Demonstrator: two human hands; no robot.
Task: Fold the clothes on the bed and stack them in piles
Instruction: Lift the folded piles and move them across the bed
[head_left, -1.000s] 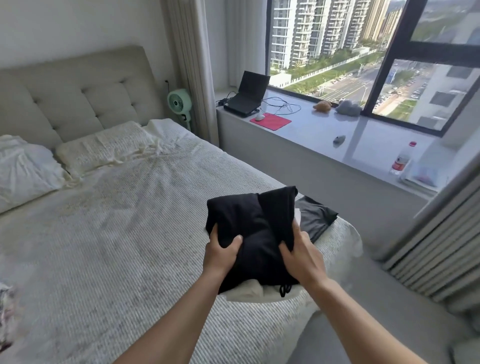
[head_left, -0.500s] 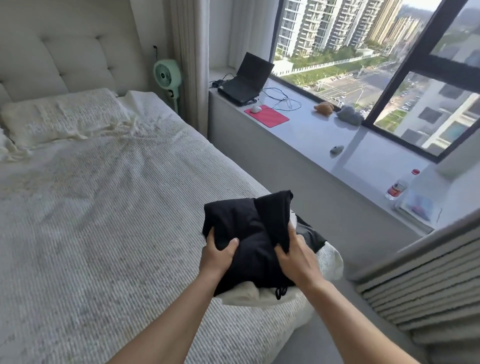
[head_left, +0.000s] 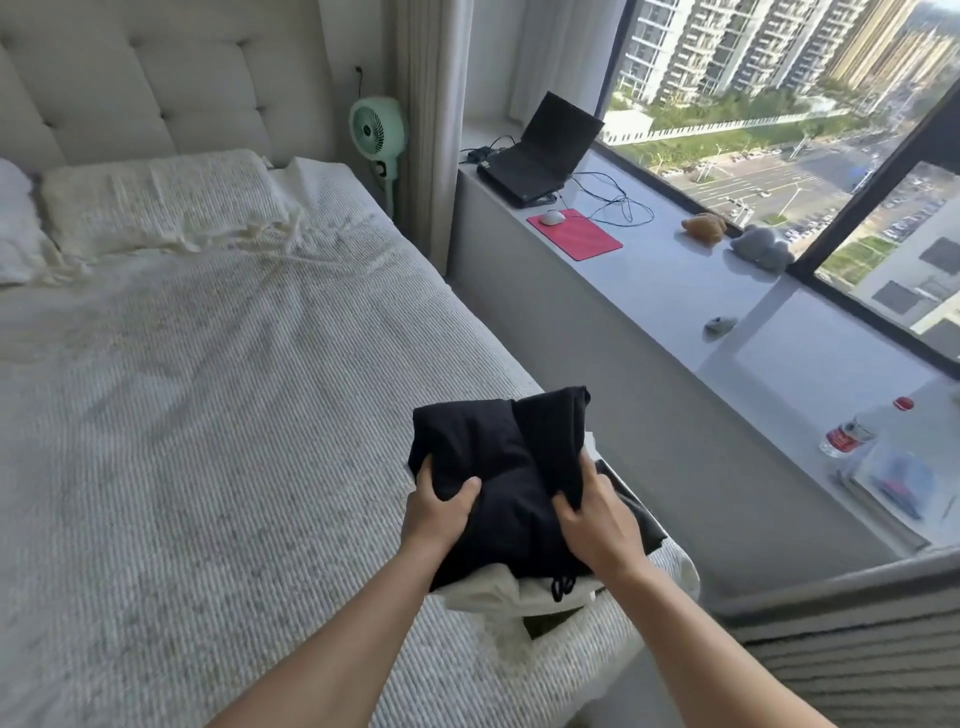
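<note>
A folded black garment (head_left: 498, 457) lies on top of a pile at the bed's near right corner. My left hand (head_left: 436, 512) grips its left edge, thumb on top and fingers underneath. My right hand (head_left: 597, 519) pinches a fold on its right side. Under it a white garment (head_left: 493, 592) shows at the front, and a dark grey one (head_left: 636, 514) sticks out to the right. A black drawstring loop (head_left: 563, 586) hangs at the front edge.
The bed (head_left: 208, 415) has a white ribbed cover and pillows (head_left: 150, 200) at the headboard. A grey window ledge (head_left: 675, 291) runs along the right with a laptop (head_left: 540, 150), red mouse pad (head_left: 574, 234), water bottle (head_left: 857, 428). A green fan (head_left: 376, 127) stands by the curtain.
The view has swung to the right and a little down. Both hands keep hold of the black garment on the pile; the right hand's grip has shifted slightly onto a fold.
</note>
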